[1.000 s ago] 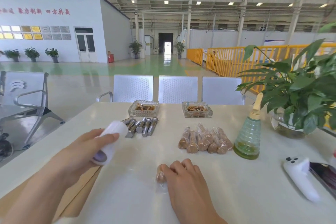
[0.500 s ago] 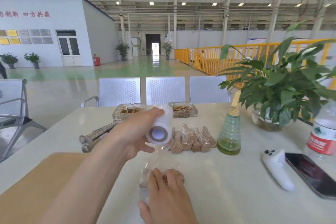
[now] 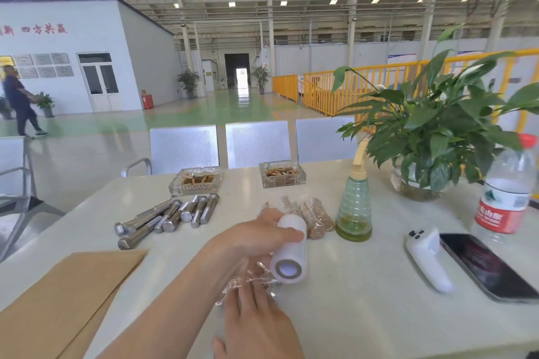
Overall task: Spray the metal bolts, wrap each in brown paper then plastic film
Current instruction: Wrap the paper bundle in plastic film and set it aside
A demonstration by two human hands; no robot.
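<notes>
So this is the plastic film step; the left hand (image 3: 256, 237) is gripping the white roll of clear plastic film (image 3: 289, 251), thumb curled over the top, holding it just above the cream tabletop (image 3: 364, 300) with the open core facing the camera; a crinkly tail of film (image 3: 250, 283) is running from the roll down under the right hand (image 3: 256, 326); that right hand is lying flat, fingers straight and a bit spread, pressing down on the bundle being wrapped; the bolt itself is hidden under the fingers and film, so I can't tell how much of it is covered.

Rest of the job, as far as I can judge: a row of finished paper-and-film wrapped bolts (image 3: 313, 218) is sitting just behind the roll, touching each other; a loose pile of bare silver hex-head metal bolts (image 3: 169, 217) is waiting further left; the sheet of brown kraft paper (image 3: 64, 297) is lying at the near left corner; the green ribbed spray bottle with a tan nozzle (image 3: 353, 213) is standing right of the wrapped row.

Next move, I'd guess, is carrying the roll round the bundle with the film kept taut while the right hand is pinning it, then tearing off; slack film is going to bunch up.
</notes>
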